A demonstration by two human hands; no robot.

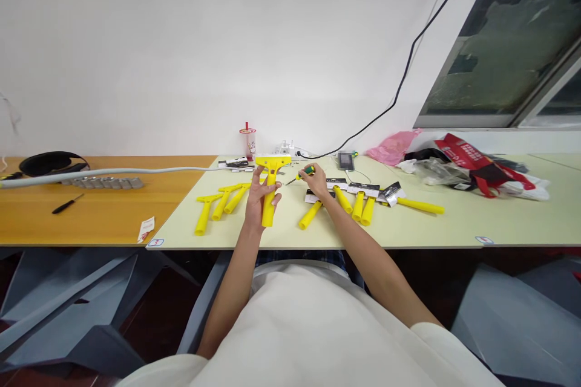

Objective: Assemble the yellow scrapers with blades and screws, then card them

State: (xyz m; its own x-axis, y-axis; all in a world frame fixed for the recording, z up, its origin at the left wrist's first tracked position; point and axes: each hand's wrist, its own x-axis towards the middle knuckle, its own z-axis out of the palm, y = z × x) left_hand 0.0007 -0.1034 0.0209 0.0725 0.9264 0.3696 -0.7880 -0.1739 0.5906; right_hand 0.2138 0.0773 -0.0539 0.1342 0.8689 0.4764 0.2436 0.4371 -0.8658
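Note:
My left hand [256, 205] is closed around a yellow scraper [269, 201], held upright with its wide head at the top. In my right hand [318, 180] is a screwdriver with a green and yellow handle [307, 171]. Its thin shaft points left toward the scraper, and I cannot tell whether the tip touches it. Left of my left hand lie several bare yellow scrapers [221, 202] in a row. Around my right forearm are several more scrapers [357, 207] with black-and-white packaging on their heads.
A cup with a red straw [250, 142] stands by the wall. Behind my hands are a power adapter [287, 148] and a small grey device [345, 161]. Plastic bags [467, 163] pile up at right. On the orange table lie a black screwdriver [67, 204] and a white cable [136, 172].

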